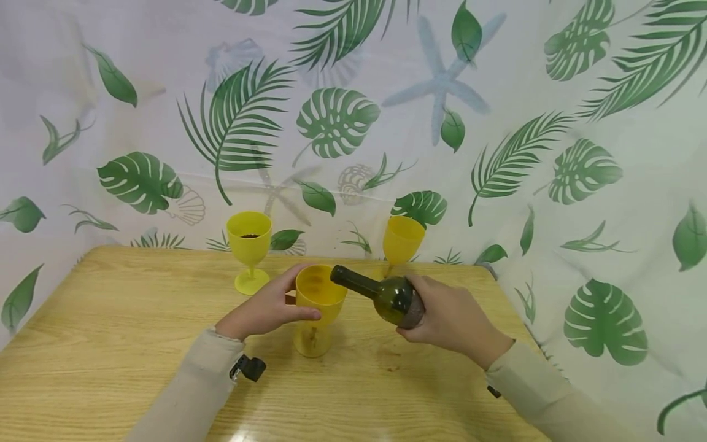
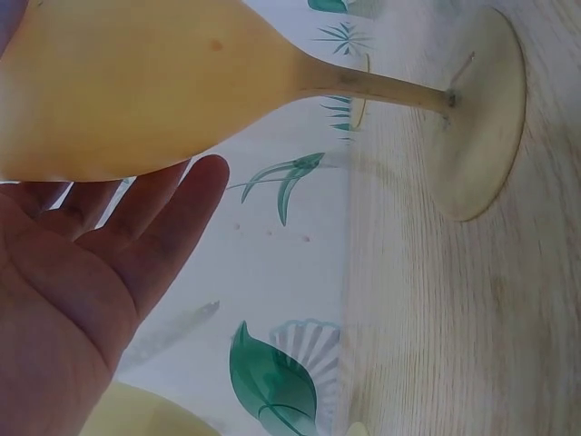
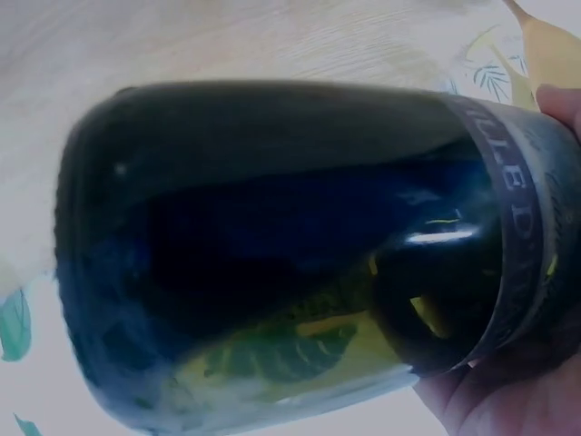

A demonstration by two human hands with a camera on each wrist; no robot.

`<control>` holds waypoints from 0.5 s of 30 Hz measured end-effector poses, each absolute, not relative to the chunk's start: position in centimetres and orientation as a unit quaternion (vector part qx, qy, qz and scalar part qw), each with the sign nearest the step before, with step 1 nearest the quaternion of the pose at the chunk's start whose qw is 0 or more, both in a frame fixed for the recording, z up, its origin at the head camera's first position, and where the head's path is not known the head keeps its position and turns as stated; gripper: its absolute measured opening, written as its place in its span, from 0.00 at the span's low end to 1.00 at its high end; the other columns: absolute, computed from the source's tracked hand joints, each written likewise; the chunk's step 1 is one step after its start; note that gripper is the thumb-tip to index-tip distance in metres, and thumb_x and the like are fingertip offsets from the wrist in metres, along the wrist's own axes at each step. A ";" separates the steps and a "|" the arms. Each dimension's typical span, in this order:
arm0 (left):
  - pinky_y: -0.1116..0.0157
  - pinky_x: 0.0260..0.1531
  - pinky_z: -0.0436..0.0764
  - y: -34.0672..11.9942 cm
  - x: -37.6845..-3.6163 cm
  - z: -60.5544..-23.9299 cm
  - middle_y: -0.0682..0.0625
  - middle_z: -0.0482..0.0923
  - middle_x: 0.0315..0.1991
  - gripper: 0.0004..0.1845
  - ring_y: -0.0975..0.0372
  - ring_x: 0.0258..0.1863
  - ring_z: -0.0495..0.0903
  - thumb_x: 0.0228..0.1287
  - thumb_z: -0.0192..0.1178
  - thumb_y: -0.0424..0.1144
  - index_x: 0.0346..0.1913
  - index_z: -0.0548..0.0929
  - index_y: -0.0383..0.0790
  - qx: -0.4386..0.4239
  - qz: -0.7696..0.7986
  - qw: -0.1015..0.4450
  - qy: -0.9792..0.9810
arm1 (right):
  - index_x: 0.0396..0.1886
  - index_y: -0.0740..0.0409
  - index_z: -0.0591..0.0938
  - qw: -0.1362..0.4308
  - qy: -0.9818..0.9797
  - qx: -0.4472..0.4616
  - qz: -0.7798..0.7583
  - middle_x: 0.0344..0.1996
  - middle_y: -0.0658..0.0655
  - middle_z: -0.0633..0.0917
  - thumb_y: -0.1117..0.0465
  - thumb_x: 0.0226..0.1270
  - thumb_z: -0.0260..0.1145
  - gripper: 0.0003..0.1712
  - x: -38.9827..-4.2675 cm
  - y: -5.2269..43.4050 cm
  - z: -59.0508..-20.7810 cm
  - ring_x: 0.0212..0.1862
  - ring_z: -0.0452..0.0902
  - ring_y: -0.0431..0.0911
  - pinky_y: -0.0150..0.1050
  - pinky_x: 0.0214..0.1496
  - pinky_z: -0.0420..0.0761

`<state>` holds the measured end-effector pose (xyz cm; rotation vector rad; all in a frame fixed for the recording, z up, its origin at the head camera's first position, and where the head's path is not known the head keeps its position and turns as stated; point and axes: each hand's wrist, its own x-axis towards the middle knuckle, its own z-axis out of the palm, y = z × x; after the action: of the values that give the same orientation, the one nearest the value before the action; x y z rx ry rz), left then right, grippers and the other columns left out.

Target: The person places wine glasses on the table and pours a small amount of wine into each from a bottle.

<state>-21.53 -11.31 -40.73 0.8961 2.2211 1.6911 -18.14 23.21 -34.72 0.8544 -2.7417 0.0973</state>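
Observation:
In the head view my left hand (image 1: 270, 307) holds a yellow goblet (image 1: 321, 312) by its bowl, thumb on the near side and fingers on the far side. The goblet stands upright; its stem and round foot on the table show in the left wrist view, with my fingers (image 2: 172, 218) against the bowl. A dark green wine bottle (image 1: 393, 301) is gripped round its body by my right hand (image 1: 450, 316). It tilts nearly level, mouth over the goblet's right rim. Dark liquid shows inside the bottle (image 3: 300, 236) in the right wrist view.
Behind my left hand stands a second yellow goblet (image 1: 250, 245) with dark liquid in it. Another yellow goblet (image 1: 403, 240) stands behind the bottle, its foot partly hidden. A leaf-patterned sheet (image 1: 353, 123) hangs behind the wooden table (image 1: 132, 319).

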 end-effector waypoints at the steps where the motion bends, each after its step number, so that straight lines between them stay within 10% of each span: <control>1: 0.49 0.65 0.77 -11.3 -21.5 -40.7 0.50 0.72 0.67 0.41 0.54 0.63 0.74 0.64 0.74 0.44 0.76 0.64 0.51 0.304 0.574 0.105 0.753 | 0.65 0.49 0.72 0.132 -0.945 0.297 0.026 0.41 0.48 0.87 0.39 0.45 0.83 0.49 -18.2 23.1 -34.6 0.36 0.85 0.40 0.39 0.30 0.83; 15: 0.50 0.64 0.78 -11.4 -21.3 -40.5 0.50 0.73 0.66 0.40 0.54 0.62 0.76 0.65 0.74 0.43 0.76 0.65 0.52 0.303 0.573 0.102 0.754 | 0.58 0.51 0.74 0.114 -0.948 0.294 -0.042 0.38 0.53 0.85 0.38 0.43 0.83 0.46 -18.8 22.3 -32.8 0.31 0.83 0.44 0.40 0.23 0.79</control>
<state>-21.31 -11.44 -40.52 0.8946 2.2264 1.6927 -18.81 22.33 -32.80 0.8628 -2.7803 -0.1220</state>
